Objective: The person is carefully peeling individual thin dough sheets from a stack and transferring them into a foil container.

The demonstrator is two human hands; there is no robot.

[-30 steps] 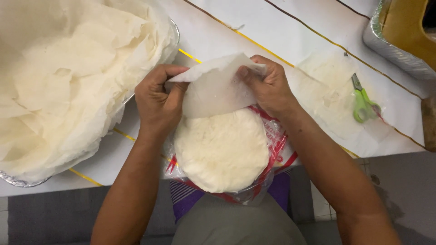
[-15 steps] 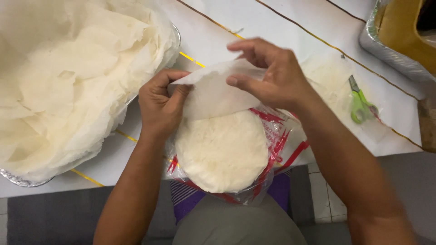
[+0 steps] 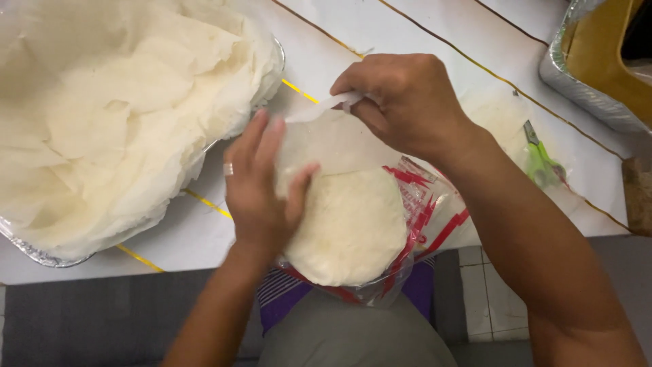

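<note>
Pinching the upper edge of a thin, pale round wrapper sheet [image 3: 333,139], my right hand [image 3: 407,102] has its thumb and forefinger closed tight on the rim, and the sheet hangs down from there toward the stack below. My left hand [image 3: 261,187] lies flat and spread, its fingers [image 3: 272,139] resting on the left side of that same sheet and the thumb pressing on the top of the stack of round wrappers [image 3: 350,228], so this hand is open and pressing rather than gripping. A ring shows on one of its fingers. The lifted sheet therefore sits between my two hands, its top edge inside my right fingers, its left edge under my left fingertips, its lower part touching the stack. The stack lies in a clear plastic bag with red print [image 3: 424,214], which overhangs the near edge of the white worktop [image 3: 421,34] above my lap. To my left a foil tray [image 3: 41,255] holds a heaped pile of separated sheets [image 3: 115,109]. Well off to the right, green-handled scissors [image 3: 543,163] lie on the worktop, and another foil tray [image 3: 577,81] sits at the far right corner.
</note>
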